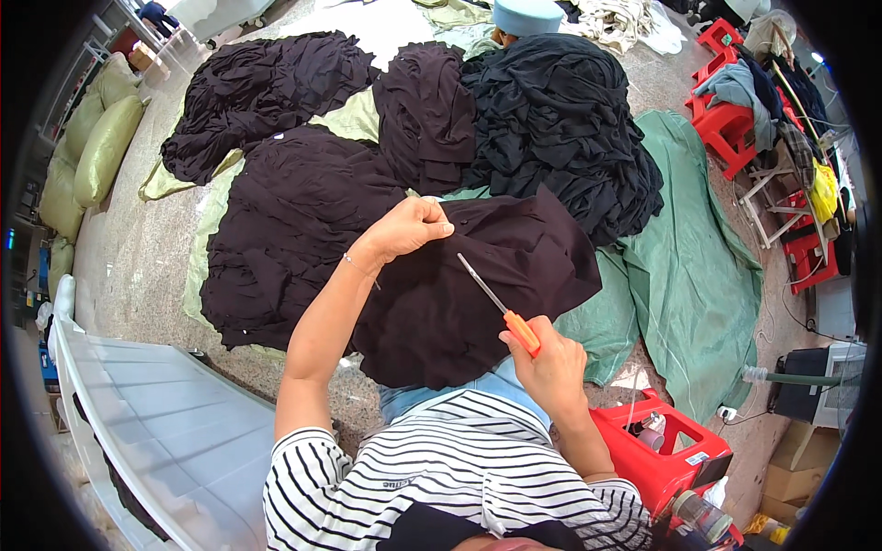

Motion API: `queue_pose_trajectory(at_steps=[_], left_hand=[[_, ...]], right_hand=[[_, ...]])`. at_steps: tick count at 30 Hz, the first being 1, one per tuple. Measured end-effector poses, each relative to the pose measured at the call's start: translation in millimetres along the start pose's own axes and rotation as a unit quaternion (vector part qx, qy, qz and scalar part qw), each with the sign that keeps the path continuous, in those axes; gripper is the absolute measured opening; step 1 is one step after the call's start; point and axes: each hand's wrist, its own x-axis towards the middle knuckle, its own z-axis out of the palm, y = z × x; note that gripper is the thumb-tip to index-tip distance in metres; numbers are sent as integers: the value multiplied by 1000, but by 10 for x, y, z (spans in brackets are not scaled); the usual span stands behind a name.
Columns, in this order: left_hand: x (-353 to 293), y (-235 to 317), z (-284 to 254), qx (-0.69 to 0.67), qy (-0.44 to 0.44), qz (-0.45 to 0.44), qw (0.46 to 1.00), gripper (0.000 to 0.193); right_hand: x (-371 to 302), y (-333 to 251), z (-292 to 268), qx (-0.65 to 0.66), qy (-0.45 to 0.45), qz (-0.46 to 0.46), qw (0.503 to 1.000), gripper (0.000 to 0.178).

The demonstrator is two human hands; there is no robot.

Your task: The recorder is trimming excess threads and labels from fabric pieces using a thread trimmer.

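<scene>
A dark brown cloth [432,321] lies over my lap and spreads forward to the right. My left hand [409,228] is closed in a pinch at its upper edge; the fingertips partly hide what they grip. In my right hand [556,372] is an orange-handled tool [494,298] with a long, slim metal shaft. Its tip points up and left, apart from my left fingers and above the cloth. Just beyond my left hand is a big heap of dark brown cloth [285,220].
Farther off lie more brown heaps [266,92] and a blackish heap [556,119]. Green sheeting [689,266] covers the floor at right. A red stool [666,459] stands by my right elbow, a translucent bin [165,422] at left. Someone in a light blue hat [528,16] is behind the heaps.
</scene>
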Motion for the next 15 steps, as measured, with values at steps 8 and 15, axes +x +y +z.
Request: queue_pose_trajectory(at_steps=[8, 15], left_hand=[[-134, 32, 347, 231, 221, 200, 926, 13], [-338, 50, 977, 393, 157, 318, 848, 20]], right_hand=[[-87, 29, -154, 30, 24, 12, 999, 26], [-251, 267, -378, -20, 0, 69, 997, 27]])
